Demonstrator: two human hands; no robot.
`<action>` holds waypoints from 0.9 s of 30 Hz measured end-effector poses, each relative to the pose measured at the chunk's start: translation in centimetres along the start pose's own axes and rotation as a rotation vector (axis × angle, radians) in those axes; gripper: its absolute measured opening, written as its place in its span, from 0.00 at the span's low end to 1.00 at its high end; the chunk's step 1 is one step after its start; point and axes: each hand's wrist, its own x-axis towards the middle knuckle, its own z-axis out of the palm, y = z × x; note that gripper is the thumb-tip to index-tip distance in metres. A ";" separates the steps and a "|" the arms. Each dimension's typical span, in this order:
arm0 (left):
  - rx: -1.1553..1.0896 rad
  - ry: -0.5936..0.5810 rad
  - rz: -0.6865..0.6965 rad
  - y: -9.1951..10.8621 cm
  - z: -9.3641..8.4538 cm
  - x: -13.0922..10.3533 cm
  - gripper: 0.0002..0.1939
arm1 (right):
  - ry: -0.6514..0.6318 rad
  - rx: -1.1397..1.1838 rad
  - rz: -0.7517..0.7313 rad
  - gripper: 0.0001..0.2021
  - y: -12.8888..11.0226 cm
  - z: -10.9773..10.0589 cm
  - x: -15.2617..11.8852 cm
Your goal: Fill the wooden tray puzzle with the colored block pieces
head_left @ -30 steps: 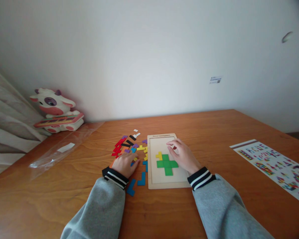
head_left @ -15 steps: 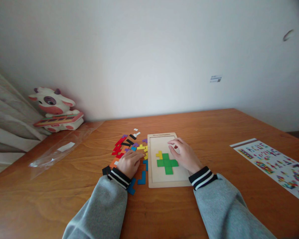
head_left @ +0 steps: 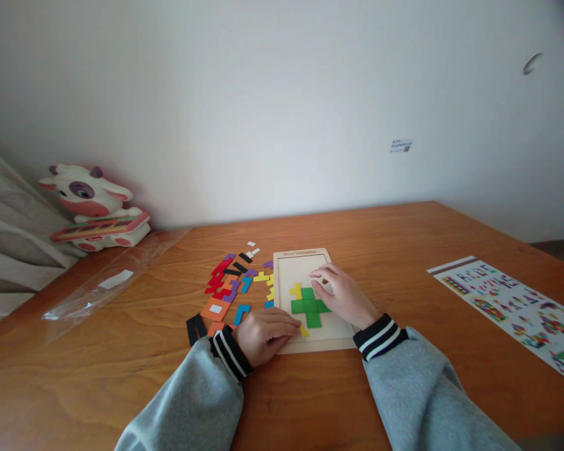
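A shallow wooden puzzle tray [head_left: 319,344] lies on the table in front of me. Inside it, green puzzle pieces [head_left: 311,306] form a cross, and a yellow puzzle piece [head_left: 295,290] touches its upper left. My left hand [head_left: 266,335] reaches over the tray's lower left edge, its fingers closed on another yellow puzzle piece [head_left: 304,331]; part of that piece is hidden by the fingertips. Above the right arm of the cross hovers my right hand [head_left: 344,294], fingers curled, with a gap between thumb and forefinger and nothing visible in it.
Loose coloured puzzle pieces [head_left: 215,308] are spread left of the tray. A clear plastic bag [head_left: 98,288] lies farther left, near a toy cow with a keyboard [head_left: 94,207]. On the right is a printed pattern sheet [head_left: 512,307]. A wall [head_left: 282,125] stands behind the table.
My left hand has moved from the loose pieces toward me and right, bringing a yellow puzzle piece over the tray. My right hand has shifted slightly left. The view has turned a little right.
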 end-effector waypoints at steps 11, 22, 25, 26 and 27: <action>0.123 -0.141 0.013 0.8 -0.4 0.1 0.22 | -0.085 -0.019 -0.051 0.06 0.2 0.5 -0.4; 0.169 -0.137 0.018 1.1 -0.2 0.0 0.21 | -0.135 -0.029 -0.044 0.08 0.9 0.8 -0.6; 0.239 -0.064 0.028 0.8 -0.6 -0.1 0.18 | -0.135 -0.023 -0.038 0.08 0.8 0.7 -0.5; 0.292 -0.022 0.004 0.5 -0.8 -0.1 0.17 | -0.130 -0.015 -0.033 0.08 0.7 0.7 -0.5; 0.359 0.022 -0.041 0.2 -1.1 -0.3 0.15 | -0.122 -0.007 -0.028 0.08 0.7 0.6 -0.5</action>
